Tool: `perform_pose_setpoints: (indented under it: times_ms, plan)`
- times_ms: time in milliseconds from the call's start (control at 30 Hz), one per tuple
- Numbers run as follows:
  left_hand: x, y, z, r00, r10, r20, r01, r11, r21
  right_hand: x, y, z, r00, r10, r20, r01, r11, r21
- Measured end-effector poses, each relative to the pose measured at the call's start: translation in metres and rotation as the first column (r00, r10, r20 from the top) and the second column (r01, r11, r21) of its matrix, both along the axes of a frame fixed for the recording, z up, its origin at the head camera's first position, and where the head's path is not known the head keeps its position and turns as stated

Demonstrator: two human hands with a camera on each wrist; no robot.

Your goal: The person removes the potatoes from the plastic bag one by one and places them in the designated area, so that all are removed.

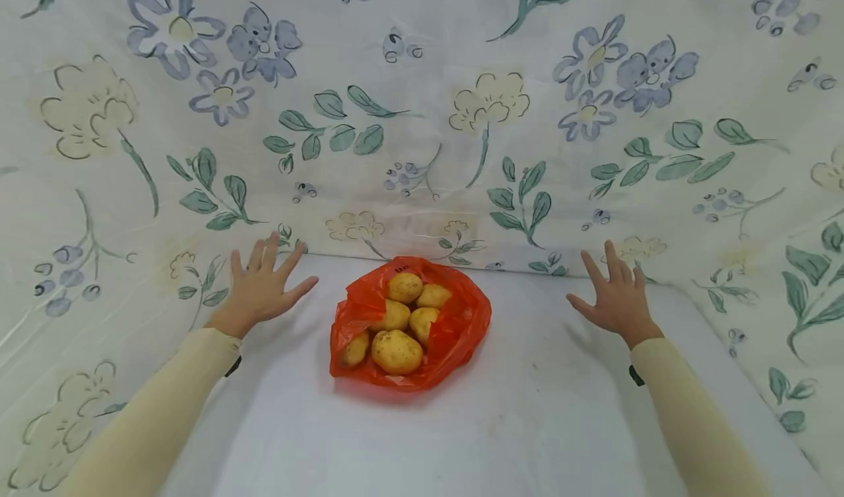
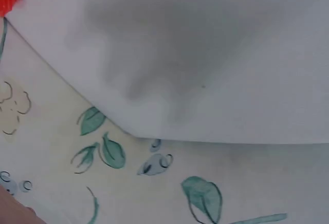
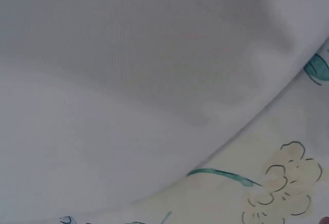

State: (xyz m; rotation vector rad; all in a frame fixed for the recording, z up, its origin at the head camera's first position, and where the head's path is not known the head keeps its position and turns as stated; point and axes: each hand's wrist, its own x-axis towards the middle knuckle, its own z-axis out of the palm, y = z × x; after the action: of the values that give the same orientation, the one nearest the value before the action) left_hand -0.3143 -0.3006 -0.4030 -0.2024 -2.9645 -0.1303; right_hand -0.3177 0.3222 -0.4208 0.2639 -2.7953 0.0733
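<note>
While both hands hover with fingers spread and holding nothing, left hand (image 1: 262, 286) and right hand (image 1: 615, 297) flank an orange bag (image 1: 455, 328) of potatoes (image 1: 396, 350) lying mid-table (image 1: 527, 424).

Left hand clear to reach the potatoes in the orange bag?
Probably yes. The left hand is open beside the orange bag, whose mouth lies open with the potatoes exposed; only bare white table lies between.
</note>
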Motion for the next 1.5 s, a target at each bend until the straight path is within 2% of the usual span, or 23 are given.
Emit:
perform_pose_setpoints:
  times_ms: [133,267,467,700,900,1167,1500]
  plan:
    - [0.001,0.014,0.005,0.998,-0.052,0.019,0.051,0.999,0.008,-0.002,-0.003,0.003,1.000,0.020,-0.023,-0.020,1.000,0.019]
    - [0.001,0.027,0.010,0.995,-0.102,0.000,0.102,0.995,0.014,-0.006,-0.012,0.006,0.999,0.032,-0.027,-0.031,0.999,0.024]
    - [0.005,0.047,0.020,0.985,-0.175,0.003,0.174,0.984,0.018,-0.013,-0.040,0.012,0.999,0.047,0.012,-0.048,0.998,0.028]
    - [0.010,0.062,0.019,0.973,-0.230,-0.004,0.230,0.973,-0.009,-0.018,-0.067,0.019,0.997,0.064,0.041,-0.065,0.997,0.030]
    - [0.012,0.079,0.020,0.949,-0.316,-0.002,0.316,0.949,0.013,-0.022,-0.082,0.024,0.996,0.090,0.015,-0.090,0.996,0.006]
    - [0.021,0.096,0.001,0.913,-0.383,0.140,0.376,0.923,0.078,-0.025,-0.108,0.031,0.988,0.155,0.014,-0.155,0.988,-0.012]
    - [0.028,0.105,-0.023,0.867,-0.430,0.252,0.405,0.902,0.147,-0.030,-0.137,0.031,0.973,0.230,0.011,-0.230,0.973,0.013]
